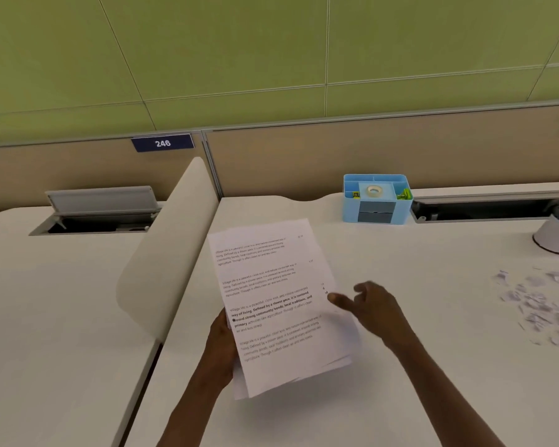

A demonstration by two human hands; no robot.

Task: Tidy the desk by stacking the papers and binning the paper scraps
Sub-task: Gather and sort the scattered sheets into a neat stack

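A stack of printed white papers (pixel 278 304) is held just above the white desk (pixel 400 366), tilted a little to the right. My left hand (pixel 221 343) grips the stack's left edge, thumb on top and fingers hidden beneath. My right hand (pixel 371 306) hovers at the stack's right edge with fingers loosely curled and thumb pointing at the sheets; it holds nothing. A scatter of small white paper scraps (pixel 542 301) lies on the desk at the far right.
A blue desk organiser (pixel 377 201) with tape and clips stands at the back. A white round base (pixel 554 240) sits at the far right, behind the scraps. A curved white divider (pixel 171 246) separates the neighbouring desk. Open cable trays (pixel 484 209) run along the rear edge.
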